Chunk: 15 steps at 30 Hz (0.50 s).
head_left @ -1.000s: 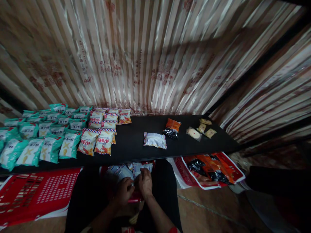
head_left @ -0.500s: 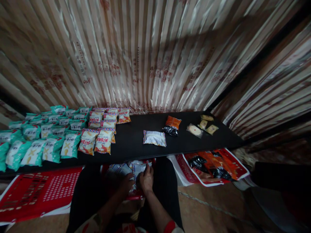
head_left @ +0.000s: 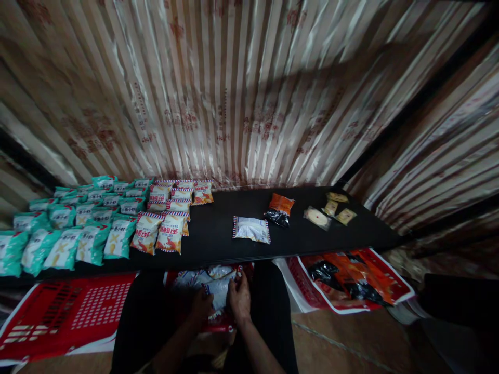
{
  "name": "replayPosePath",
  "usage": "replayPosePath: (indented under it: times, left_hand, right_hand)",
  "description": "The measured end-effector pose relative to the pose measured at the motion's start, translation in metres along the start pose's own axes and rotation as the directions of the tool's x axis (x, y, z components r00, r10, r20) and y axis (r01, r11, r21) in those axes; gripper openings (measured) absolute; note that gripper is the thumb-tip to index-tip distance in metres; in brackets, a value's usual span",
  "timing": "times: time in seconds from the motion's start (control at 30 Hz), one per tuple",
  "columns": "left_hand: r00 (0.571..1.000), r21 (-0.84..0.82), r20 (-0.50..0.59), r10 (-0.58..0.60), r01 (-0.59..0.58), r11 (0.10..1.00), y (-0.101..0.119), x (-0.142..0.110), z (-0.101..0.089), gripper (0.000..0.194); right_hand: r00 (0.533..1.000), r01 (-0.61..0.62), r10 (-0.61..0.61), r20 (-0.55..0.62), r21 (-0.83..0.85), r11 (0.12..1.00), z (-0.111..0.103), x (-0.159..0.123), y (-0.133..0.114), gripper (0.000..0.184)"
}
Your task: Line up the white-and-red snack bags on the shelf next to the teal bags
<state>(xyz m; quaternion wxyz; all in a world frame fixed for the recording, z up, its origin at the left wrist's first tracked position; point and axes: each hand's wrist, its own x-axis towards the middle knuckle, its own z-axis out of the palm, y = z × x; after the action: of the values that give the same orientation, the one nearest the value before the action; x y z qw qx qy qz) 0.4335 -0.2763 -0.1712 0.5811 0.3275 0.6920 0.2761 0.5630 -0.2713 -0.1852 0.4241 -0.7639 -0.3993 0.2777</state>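
Note:
Low between my knees, a red basket [head_left: 220, 328] holds several silvery-white snack bags. One snack bag [head_left: 219, 292] lies between my hands with its pale side up. My left hand [head_left: 201, 305] is closed at its left edge, in deep shadow. My right hand [head_left: 239, 298] is closed on its right edge, fingers curled over the top. Just beyond, on the black table [head_left: 218, 249], lies a single white snack bag [head_left: 251, 229] with striped ends. To its left stand several orange-and-white snack bags [head_left: 170, 234] in rows.
Teal snack bags [head_left: 91, 244] fill the table's left end. An orange-and-black packet [head_left: 279, 210], a round wafer packet [head_left: 317, 217] and small tan packets [head_left: 345, 216] lie to the right. Red baskets [head_left: 101, 306] flank my legs; the right one holds orange packets [head_left: 351, 278]. A striped curtain [head_left: 234, 104] hangs behind.
My hands have spread slightly apart and shifted a little, with the snack bag now showing between them. The view has tilted slightly. The bags on the table stay in place.

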Motion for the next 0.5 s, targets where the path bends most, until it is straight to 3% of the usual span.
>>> replayPosePath:
  times: [0.17,0.5]
  left_hand:
    - [0.997,-0.028,-0.068,0.027,-0.029,0.999,0.001,-0.007,-0.012,0.031]
    - [0.957,-0.019,-0.09,0.276,-0.279,0.96,0.012,-0.022,-0.031,0.034]
  right_hand:
    - [0.995,-0.031,0.026,0.093,0.05,0.998,-0.008,-0.003,-0.006,0.058]
    - [0.983,-0.13,0.088,0.16,0.271,0.954,-0.025,-0.008,-0.028,0.051]
